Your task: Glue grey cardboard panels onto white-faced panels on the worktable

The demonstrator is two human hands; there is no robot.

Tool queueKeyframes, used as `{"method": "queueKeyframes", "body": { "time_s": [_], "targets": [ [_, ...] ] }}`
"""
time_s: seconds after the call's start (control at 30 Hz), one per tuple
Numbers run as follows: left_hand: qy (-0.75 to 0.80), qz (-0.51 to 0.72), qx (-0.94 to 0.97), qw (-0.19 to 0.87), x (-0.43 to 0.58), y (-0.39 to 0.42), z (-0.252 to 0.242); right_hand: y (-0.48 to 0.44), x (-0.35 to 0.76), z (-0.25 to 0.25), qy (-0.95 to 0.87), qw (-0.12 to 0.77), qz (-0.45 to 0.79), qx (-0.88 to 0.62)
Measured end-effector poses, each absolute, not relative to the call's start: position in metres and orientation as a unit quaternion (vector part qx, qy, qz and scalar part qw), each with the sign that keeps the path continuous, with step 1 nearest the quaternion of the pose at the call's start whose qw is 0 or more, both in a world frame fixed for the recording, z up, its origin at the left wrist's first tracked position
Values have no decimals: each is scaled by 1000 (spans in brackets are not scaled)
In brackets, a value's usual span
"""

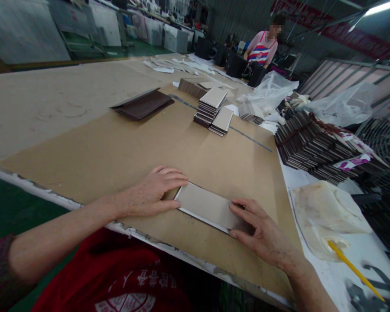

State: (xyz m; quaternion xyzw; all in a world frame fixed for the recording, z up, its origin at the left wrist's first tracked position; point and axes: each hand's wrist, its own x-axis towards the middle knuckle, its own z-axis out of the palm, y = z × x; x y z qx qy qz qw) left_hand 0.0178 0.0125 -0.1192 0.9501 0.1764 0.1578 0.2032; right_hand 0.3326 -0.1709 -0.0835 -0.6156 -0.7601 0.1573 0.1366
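Note:
A flat, pale rectangular board [206, 206] with a thin dark edge lies lengthwise in front of me on the brown work sheet [143, 151]. My left hand [157, 190] rests at its left end, fingers stretched out, with thumb and fingertips touching the two corners. Across the right end lies my right hand [258, 225], its curved fingers on top and its thumb at the near edge, gripping the board. What is under the right palm is hidden.
Behind the board stand small stacks of similar boards [211, 104] and a folded dark brown sheet [143, 105]. Bundled dark boards [315, 145], a whitish glue-like slab [325, 208] and a yellow-handled brush [355, 271] are at right. A co-worker [263, 47] is farther back.

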Motion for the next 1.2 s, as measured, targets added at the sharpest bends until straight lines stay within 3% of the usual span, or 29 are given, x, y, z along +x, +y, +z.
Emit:
{"method": "queueKeyframes", "body": {
  "time_s": [1.2],
  "targets": [
    [190,140,959,156,22,15,-137,-192,330,-96,-768,153,159,-602]
  ]
}}
